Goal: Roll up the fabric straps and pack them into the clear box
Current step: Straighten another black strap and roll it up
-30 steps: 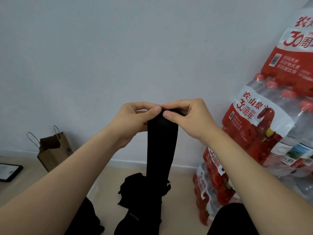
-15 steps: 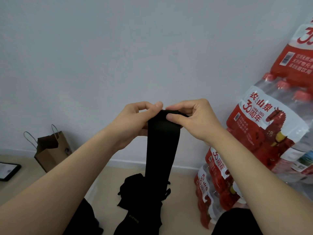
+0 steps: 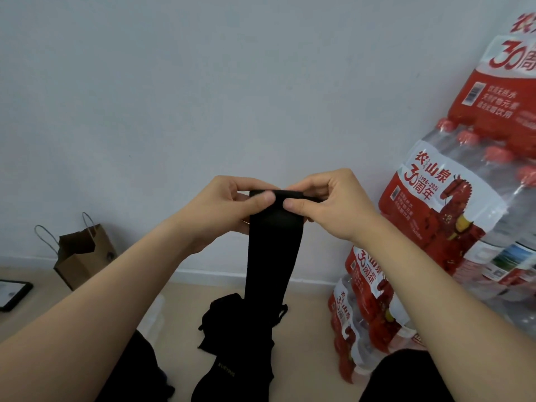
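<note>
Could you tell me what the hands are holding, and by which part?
The left hand and right hand pinch the black strap at its top end.

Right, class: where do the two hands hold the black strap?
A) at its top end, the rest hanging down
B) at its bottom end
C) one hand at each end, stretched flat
A: the left hand and the right hand both pinch the top end of the black strap, which hangs down below them.
</note>
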Available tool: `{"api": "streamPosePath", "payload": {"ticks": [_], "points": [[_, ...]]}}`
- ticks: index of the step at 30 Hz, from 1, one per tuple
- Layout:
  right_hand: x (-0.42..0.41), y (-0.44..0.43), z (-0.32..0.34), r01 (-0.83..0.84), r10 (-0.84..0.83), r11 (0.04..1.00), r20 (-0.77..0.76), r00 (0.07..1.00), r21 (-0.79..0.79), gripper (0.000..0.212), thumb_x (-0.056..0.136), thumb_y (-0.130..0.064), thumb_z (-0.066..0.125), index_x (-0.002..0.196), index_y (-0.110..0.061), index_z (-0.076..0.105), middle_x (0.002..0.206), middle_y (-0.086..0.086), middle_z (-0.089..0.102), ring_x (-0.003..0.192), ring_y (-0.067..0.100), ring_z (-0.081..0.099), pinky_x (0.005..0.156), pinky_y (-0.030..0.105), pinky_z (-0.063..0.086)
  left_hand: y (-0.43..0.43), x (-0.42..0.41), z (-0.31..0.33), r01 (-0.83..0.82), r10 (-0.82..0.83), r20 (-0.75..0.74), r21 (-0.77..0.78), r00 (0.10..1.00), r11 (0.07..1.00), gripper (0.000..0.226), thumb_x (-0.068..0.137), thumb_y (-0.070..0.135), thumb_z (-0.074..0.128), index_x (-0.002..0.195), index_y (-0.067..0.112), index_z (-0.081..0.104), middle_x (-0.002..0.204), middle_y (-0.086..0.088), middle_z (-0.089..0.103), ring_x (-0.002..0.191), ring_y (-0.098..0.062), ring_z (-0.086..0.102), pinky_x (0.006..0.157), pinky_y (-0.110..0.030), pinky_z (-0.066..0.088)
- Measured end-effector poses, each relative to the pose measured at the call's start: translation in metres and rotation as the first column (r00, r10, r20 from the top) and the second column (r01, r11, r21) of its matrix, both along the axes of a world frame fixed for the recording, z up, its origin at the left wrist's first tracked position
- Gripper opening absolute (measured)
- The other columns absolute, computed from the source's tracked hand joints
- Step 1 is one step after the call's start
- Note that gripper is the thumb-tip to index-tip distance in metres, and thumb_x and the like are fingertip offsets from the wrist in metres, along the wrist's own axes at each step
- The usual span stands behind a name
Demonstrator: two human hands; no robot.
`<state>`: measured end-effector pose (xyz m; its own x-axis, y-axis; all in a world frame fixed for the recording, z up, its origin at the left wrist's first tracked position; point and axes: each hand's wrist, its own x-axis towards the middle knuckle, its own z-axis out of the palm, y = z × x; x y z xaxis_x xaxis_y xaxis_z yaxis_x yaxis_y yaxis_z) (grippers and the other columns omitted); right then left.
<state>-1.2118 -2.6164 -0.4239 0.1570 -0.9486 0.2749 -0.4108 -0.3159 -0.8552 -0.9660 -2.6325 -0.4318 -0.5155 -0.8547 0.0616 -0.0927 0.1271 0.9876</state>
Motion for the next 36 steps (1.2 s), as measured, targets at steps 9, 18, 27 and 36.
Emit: {"api": "streamPosePath", "payload": {"ticks": [9, 18, 27, 36], "points": [[0.001, 0.009, 0.000, -0.071, 0.072, 0.996, -0.019, 0.997, 0.046, 0.014, 0.094, -0.026, 0.084, 0.108, -0.023, 0.085, 0.087, 0.001, 0.084, 0.076, 0.021, 0.081, 0.066, 0.021, 0.058, -0.002, 0.001, -0.004, -0.065, 0.075, -0.102, 0.095, 0.992, 0.993, 0.023, 0.091, 0.012, 0.083, 0.114, 0.014, 0.082, 0.112, -0.015, 0.082, 0.107, -0.030, 0.079, 0.085, -0.030, 0.064], [-0.002, 0.010, 0.001, -0.017, 0.018, 1.000, -0.055, 0.998, 0.013, 0.016, 0.087, -0.021, 0.091, 0.100, -0.030, 0.087, 0.089, -0.003, 0.083, 0.079, 0.014, 0.079, 0.072, 0.031, 0.063, 0.004, 0.002, -0.003, 0.028, -0.023, 0.086, -0.057, 0.996, 0.998, 0.023, 0.104, 0.016, 0.072, 0.119, 0.029, 0.081, 0.103, -0.011, 0.083, 0.097, -0.027, 0.081, 0.080, -0.034, 0.066], [-0.003, 0.009, -0.002, -0.088, 0.067, 0.979, 0.121, 0.990, 0.181, 0.019, 0.089, -0.021, 0.088, 0.104, -0.010, 0.083, 0.091, 0.013, 0.083, 0.082, 0.029, 0.080, 0.061, 0.030, 0.063, 0.009, 0.002, 0.000, 0.054, -0.050, 0.072, -0.047, 0.996, 0.997, 0.018, 0.106, 0.028, 0.070, 0.120, 0.026, 0.081, 0.107, -0.010, 0.083, 0.101, -0.028, 0.080, 0.079, -0.034, 0.066], [0.005, 0.012, -0.002, -0.141, 0.133, 0.947, 0.045, 0.990, 0.288, 0.029, 0.098, -0.046, 0.074, 0.104, -0.020, 0.084, 0.093, 0.007, 0.083, 0.079, 0.022, 0.076, 0.058, 0.030, 0.058, 0.008, 0.001, -0.003, -0.087, 0.091, 0.073, -0.059, 0.993, 0.994, 0.026, 0.084, 0.005, 0.090, 0.101, 0.024, 0.087, 0.101, -0.003, 0.084, 0.095, -0.019, 0.081, 0.074, -0.021, 0.061]]}}
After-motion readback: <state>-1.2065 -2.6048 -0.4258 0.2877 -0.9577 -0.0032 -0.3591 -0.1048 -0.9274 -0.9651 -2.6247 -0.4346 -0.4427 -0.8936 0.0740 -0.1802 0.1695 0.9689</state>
